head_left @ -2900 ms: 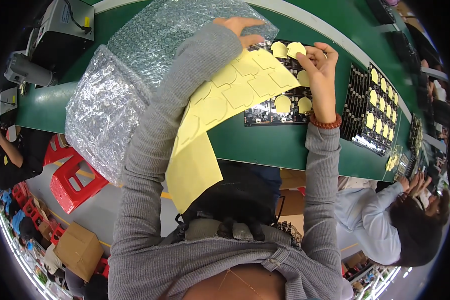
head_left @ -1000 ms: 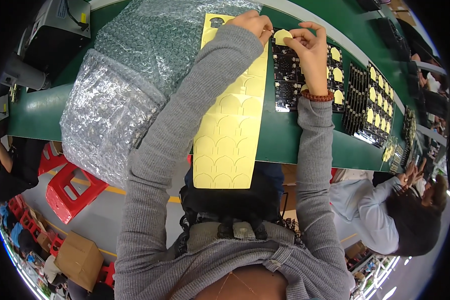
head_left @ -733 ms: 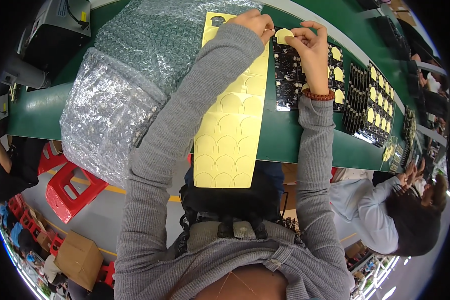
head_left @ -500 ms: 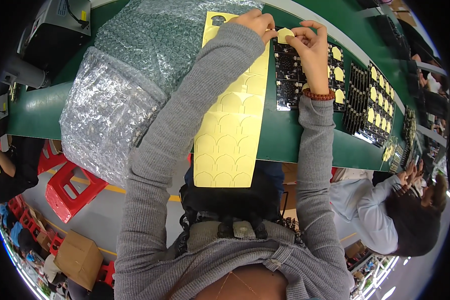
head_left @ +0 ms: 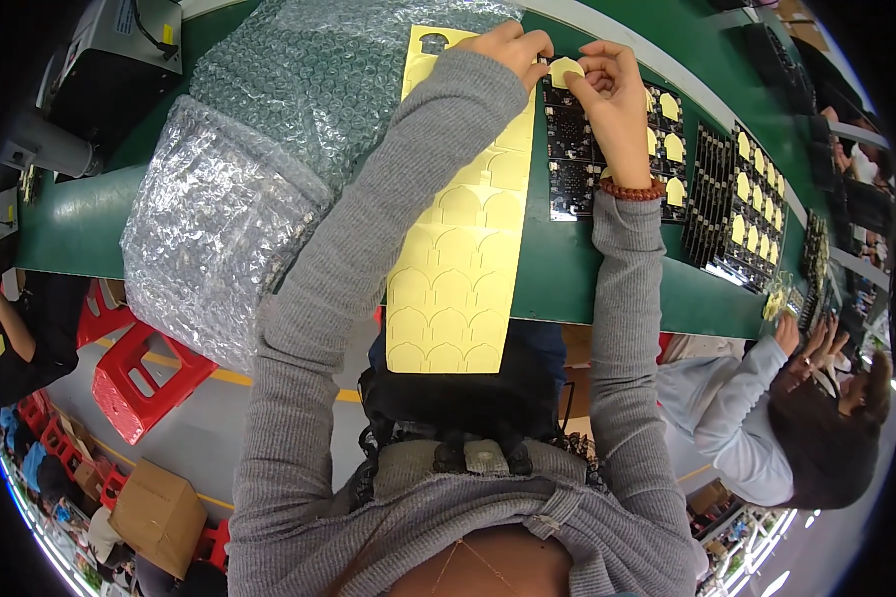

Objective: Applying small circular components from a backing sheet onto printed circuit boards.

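Observation:
A yellow dome-shaped sticker (head_left: 564,70) lies over the top left part of a black circuit board panel (head_left: 570,134). My right hand (head_left: 614,95), with a brown bead bracelet at the wrist, pinches this sticker by its right side, thumb against it. At the panel's top left corner, my left hand (head_left: 508,48) has thumb and forefinger close together; what is between them, if anything, is too small to make out. Under my left forearm stretches a long yellow sticker sheet (head_left: 453,298) with dome-shaped cuts, its near end hanging past the table edge. More yellow stickers sit on the panel's right columns.
Bubble wrap (head_left: 279,90) and a bubble-wrapped bundle (head_left: 219,219) cover the left of the green table (head_left: 667,294). Stacked circuit boards (head_left: 737,209) with yellow stickers stand at right. A grey machine (head_left: 110,80) is far left. A co-worker (head_left: 737,428) sits at right; a red stool (head_left: 144,383) stands left.
My right fingers have curled in and shifted slightly left, with the sticker now lower against the panel. My left hand has barely moved. The co-worker's arm at right has moved forward.

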Demonstrator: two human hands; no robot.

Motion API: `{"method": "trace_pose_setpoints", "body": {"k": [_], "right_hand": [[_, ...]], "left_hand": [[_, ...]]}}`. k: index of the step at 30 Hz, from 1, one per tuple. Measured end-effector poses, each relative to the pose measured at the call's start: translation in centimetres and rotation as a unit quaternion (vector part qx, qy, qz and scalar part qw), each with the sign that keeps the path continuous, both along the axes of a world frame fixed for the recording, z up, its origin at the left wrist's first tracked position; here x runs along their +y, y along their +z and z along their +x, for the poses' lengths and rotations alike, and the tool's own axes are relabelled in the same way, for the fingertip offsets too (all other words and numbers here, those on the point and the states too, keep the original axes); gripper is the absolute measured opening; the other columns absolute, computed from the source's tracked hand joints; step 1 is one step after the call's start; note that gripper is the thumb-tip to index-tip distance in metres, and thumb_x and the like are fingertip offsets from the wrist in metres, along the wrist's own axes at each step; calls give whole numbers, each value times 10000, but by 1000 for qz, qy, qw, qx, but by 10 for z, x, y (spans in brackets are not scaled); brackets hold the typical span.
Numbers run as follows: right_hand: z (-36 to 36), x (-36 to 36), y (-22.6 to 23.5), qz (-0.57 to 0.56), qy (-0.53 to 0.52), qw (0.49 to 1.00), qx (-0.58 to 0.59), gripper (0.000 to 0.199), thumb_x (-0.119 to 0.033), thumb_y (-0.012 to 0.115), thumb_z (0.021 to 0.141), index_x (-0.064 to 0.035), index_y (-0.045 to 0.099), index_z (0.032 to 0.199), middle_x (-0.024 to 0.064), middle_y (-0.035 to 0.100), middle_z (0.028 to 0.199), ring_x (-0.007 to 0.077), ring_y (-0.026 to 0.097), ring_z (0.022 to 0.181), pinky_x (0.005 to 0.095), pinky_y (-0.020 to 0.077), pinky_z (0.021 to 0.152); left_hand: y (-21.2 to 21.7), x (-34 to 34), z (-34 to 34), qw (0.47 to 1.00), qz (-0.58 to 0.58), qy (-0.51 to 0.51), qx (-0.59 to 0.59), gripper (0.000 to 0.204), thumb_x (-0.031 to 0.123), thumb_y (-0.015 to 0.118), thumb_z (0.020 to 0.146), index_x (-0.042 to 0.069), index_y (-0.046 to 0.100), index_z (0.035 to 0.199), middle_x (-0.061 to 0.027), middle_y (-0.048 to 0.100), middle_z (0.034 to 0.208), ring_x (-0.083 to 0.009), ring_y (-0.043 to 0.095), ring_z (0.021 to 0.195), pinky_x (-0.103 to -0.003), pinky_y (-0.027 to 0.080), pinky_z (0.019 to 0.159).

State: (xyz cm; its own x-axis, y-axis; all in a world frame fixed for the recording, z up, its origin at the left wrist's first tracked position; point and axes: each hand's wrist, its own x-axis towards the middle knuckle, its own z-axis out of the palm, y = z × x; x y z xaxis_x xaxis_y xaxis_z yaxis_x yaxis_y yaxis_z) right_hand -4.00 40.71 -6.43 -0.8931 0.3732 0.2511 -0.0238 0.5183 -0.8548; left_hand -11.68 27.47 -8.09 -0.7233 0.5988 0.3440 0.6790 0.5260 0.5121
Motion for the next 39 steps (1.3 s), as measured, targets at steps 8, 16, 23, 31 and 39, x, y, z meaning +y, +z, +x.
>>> {"method": "trace_pose_setpoints", "body": {"k": [8, 16, 23, 31, 39], "right_hand": [[2, -16, 17, 351, -35, 924, 146, 191, -26, 613, 706, -28, 568, 891, 70, 556, 778, 205, 516, 662, 273, 432, 623], [10, -22, 20, 142, -22, 989, 45, 114, -56, 587, 750, -20, 601, 857, 90, 562, 842, 261, 519, 789, 331, 404, 740], [5, -32, 16, 283, -22, 955, 81, 201, -145, 603, 769, -16, 586, 922, 94, 557, 867, 246, 515, 805, 318, 396, 730], [6, -37, 21, 293, -9, 953, 78, 226, -183, 626, 777, -23, 585, 932, 55, 560, 838, 173, 512, 748, 256, 396, 667], [11, -36, 32, -315, -18, 947, 61, 224, -197, 605, 820, 9, 582, 906, 42, 592, 807, 88, 541, 683, 200, 421, 613]], "left_hand": [[0, -6, -5, 995, 84, 10, 49, 201, 305, 592, 793, 138, 596, 904, -29, 541, 772, -190, 570, 691, -318, 459, 627], [1, -34, -40, 958, -54, 157, 234, 328, 411, 600, 764, 89, 598, 830, -42, 565, 793, -207, 521, 758, -351, 367, 736], [7, -32, -35, 971, -50, 60, 226, 360, 422, 574, 769, 66, 620, 775, -87, 607, 745, -198, 552, 724, -343, 374, 737], [12, -30, -40, 976, 50, 25, 208, 320, 388, 606, 762, 69, 620, 733, -36, 586, 636, -172, 534, 625, -317, 378, 610], [39, -22, -14, 861, 349, -51, -366, 302, 271, 732, 686, 64, 631, 880, -40, 625, 762, -141, 596, 757, -267, 474, 655]]}}
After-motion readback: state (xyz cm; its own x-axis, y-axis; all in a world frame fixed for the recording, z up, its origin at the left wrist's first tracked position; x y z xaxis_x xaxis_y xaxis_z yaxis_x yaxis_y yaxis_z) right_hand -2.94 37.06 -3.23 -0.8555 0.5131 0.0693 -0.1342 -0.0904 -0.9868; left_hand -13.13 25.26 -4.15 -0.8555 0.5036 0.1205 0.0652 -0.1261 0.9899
